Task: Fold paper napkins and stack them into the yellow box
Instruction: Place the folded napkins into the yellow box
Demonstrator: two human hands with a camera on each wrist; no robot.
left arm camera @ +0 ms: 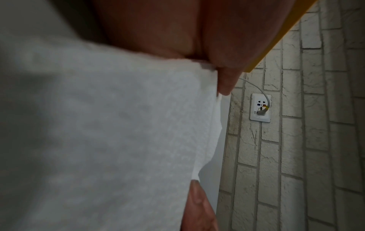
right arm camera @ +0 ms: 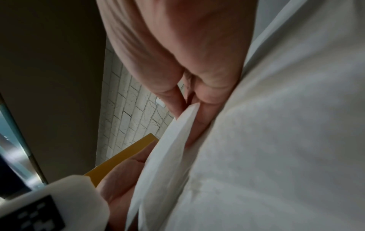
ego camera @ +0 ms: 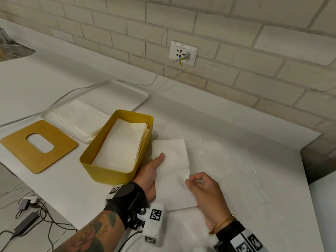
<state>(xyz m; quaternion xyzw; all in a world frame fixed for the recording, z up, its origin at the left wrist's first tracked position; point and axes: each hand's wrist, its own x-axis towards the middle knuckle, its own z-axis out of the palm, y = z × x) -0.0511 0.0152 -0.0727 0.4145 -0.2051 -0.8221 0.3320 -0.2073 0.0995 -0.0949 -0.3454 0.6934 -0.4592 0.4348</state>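
Head view, napkin: A folded white napkin (ego camera: 172,171) lies on the white table (ego camera: 72,179), just right of the yellow box (ego camera: 109,170). Its long axis runs away from me, roughly parallel to the box's long side.
Head view, left hand: My left hand (ego camera: 151,176) sits at the napkin's left edge, between napkin and box. The thumb lies straight on top of the paper; the fingers are hidden under it, so I cannot tell whether they grip.
Head view, right hand: My right hand (ego camera: 205,190) pinches the napkin's right edge between thumb and curled fingers.
Head view, box: It is open and already holds a stack of folded napkins. Its wooden lid (ego camera: 39,146) lies to the left; a white tray (ego camera: 138,93) of unfolded napkins sits behind it.
Left wrist view: Napkin (left arm camera: 118,132) fills the picture, blurred. My left thumb (left arm camera: 225,82) rests on its far edge, with a strip of the yellow box (left arm camera: 276,40) just beside it. A fingertip of the other hand shows at the bottom. A wall socket (left arm camera: 260,107) is beyond.
Right wrist view: My right fingers (right arm camera: 203,109) close on a raised flap of napkin (right arm camera: 169,156). My left hand (right arm camera: 122,179) and the box (right arm camera: 122,157) lie past it.
Key relation: The box is to the left of the napkin, and my left hand is the nearer one. I judge the napkin needs only a sideways carry, long axis unchanged.
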